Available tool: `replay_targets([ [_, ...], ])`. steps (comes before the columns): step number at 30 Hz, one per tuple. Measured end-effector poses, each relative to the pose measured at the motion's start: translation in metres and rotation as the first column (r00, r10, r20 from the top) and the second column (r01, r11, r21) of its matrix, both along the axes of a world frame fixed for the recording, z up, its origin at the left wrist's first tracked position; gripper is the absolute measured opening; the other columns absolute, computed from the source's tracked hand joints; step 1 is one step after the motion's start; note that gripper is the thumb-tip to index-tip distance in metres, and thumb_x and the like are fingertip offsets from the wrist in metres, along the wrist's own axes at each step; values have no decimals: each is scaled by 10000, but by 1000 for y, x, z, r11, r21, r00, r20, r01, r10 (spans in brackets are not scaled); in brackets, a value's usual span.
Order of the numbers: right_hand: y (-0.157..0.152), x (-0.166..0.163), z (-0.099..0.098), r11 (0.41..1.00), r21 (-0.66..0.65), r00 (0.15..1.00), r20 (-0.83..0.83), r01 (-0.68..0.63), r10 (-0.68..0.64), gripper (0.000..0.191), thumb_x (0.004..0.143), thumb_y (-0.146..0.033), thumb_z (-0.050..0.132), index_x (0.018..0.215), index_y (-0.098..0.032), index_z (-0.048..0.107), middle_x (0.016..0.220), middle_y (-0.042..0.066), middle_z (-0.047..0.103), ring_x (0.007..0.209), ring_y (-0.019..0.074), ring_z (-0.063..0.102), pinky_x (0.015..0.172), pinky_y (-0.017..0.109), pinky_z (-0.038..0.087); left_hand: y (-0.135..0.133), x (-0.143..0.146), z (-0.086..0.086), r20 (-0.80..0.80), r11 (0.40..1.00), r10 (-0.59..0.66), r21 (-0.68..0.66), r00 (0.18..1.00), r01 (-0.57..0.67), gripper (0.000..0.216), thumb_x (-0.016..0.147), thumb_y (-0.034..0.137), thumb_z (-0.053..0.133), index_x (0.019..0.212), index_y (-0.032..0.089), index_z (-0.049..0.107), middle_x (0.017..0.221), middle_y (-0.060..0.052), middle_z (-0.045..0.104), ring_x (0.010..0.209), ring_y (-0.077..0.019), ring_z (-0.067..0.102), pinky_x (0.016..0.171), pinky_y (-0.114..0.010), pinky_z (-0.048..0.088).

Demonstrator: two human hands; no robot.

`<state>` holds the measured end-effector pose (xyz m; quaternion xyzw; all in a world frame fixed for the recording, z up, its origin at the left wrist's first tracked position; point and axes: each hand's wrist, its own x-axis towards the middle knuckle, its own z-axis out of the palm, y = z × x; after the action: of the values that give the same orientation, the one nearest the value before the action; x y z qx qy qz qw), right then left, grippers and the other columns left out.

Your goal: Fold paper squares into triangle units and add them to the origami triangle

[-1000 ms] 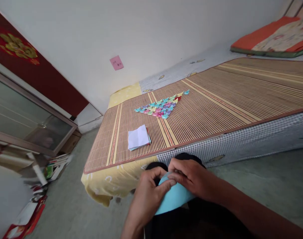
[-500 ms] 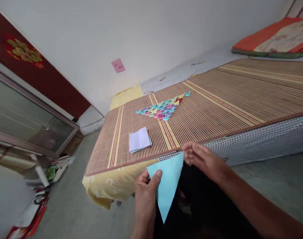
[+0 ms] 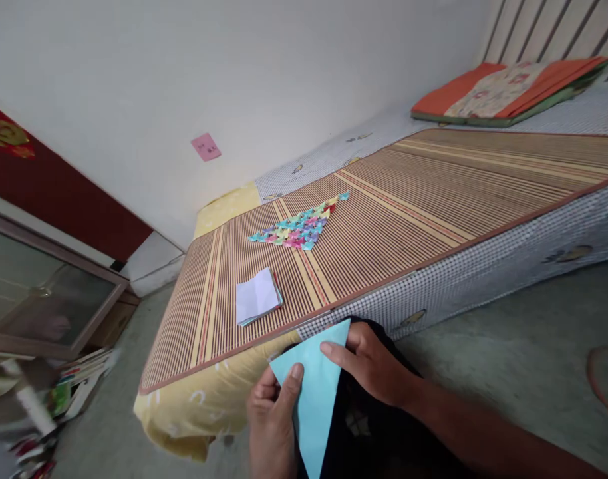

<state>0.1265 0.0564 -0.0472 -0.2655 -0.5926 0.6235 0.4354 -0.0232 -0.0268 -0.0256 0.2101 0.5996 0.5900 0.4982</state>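
A light blue sheet of paper [image 3: 316,392], folded into a triangle with its long point downward, is held in front of my lap. My left hand [image 3: 275,416] pinches its left edge, thumb on top and fingers behind. My right hand [image 3: 371,362] grips the upper right corner in the same way, its thumb lying on the paper. Beyond them, on the bed mat, lies a small stack of paper sheets [image 3: 257,297] with a white one on top. Farther back, many small colourful folded paper pieces [image 3: 301,226] are laid out in a triangle.
A striped bamboo mat [image 3: 384,233] covers the bed, whose near edge is just past my hands. Folded orange bedding [image 3: 503,93] rests at the far right. A pink note [image 3: 205,147] is on the wall. Clutter [image 3: 59,399] stands on the floor at left.
My right hand has moved from the paper's corner tip to a firmer hold, thumb now over the front. My left hand still holds its side. The view has shifted to the right.
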Motion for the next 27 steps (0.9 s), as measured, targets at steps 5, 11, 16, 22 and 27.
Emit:
replay_targets([
  [5, 6, 14, 1, 972, 169, 981, 82, 161, -176, 426, 965, -375, 505, 594, -218, 367, 594, -43, 344, 583, 125, 379, 583, 274, 342, 0, 0, 3, -42, 1000, -3, -10, 999, 2, 457, 696, 385, 881, 1073, 153, 771, 859, -81, 809, 752, -259, 761, 684, -323, 589],
  [11, 18, 28, 0, 977, 128, 984, 35, 171, -177, 419, 980, -335, 506, 597, -214, 388, 575, -53, 364, 528, 108, 354, 520, 264, 288, -1, 1, 8, -60, 1000, -20, -15, 998, 20, 434, 682, 386, 886, 1027, 145, 782, 841, -83, 805, 754, -263, 760, 664, -316, 588],
  [16, 32, 41, -10, 993, -50, 986, -125, 104, -109, 383, 1001, -406, 493, 682, -197, 525, 574, -53, 420, 521, 108, 387, 513, 244, 328, 0, 0, 9, -33, 1000, 24, 3, 999, -24, 392, 685, 363, 884, 992, 143, 784, 808, -77, 800, 760, -256, 760, 686, -318, 591],
  [22, 11, 23, -9, 949, -129, 954, -126, -287, 272, 273, 814, -401, 768, 816, -186, 601, 689, -30, 547, 609, 117, 484, 566, 227, 427, 3, 7, 4, -7, 997, -65, 37, 998, 65, 375, 705, 407, 867, 948, 132, 790, 749, -81, 783, 672, -231, 736, 650, -318, 580],
  [27, -6, 7, -13, 986, -91, 989, -54, -140, 135, 274, 892, -389, 666, 737, -176, 587, 666, -11, 545, 610, 126, 479, 573, 245, 447, 2, 16, 5, -82, 992, -85, 87, 993, 92, 351, 744, 418, 836, 941, 129, 796, 724, -76, 761, 607, -188, 679, 591, -278, 535],
])
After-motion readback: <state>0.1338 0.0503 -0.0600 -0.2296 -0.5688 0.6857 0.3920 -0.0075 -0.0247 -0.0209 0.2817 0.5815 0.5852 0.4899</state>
